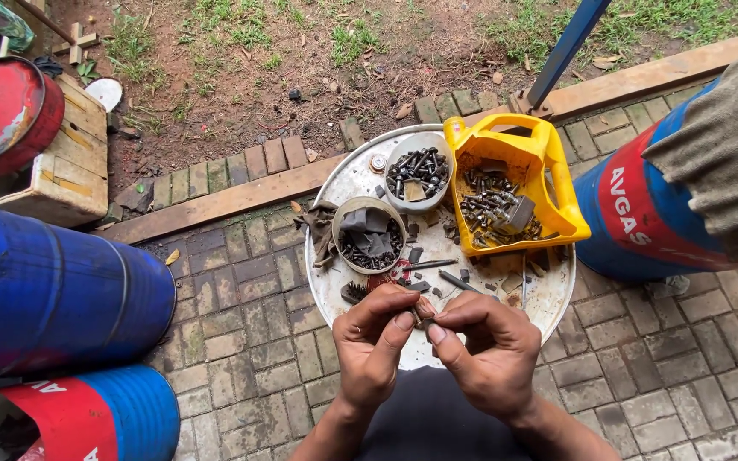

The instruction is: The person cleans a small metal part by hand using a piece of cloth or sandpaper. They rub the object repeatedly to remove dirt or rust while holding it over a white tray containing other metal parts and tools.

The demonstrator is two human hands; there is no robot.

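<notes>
Both hands meet at the lower middle of the frame, forearms rising from the bottom edge and wrists bent inward. The left hand [375,340] curls its fingers, thumb and forefinger pressed onto a small rusty part [423,311]; the right hand [490,346] pinches the same part from the other side, its thumb tip touching it. What the part is cannot be told. It sits just above the near rim of a round metal tray [343,183] lying on the brick paving [241,341]. On the tray, at centre, a cut-open yellow jug [557,192] holds bolts, beside it to the left a grey bowl [418,171] of dark screws, and below that a round tin [371,235] with dark scraps and small hardware. Loose bolts and a rag lie around them. At the right edge stands a blue drum [642,213] with a red band bearing white letters, partly under a grey-brown cloth [728,145]. At lower left lie two more blue drums [53,290], the nearer one also banded red with white letters. In the upper left a red drum [2,111] rests on a wooden crate [70,171].
</notes>
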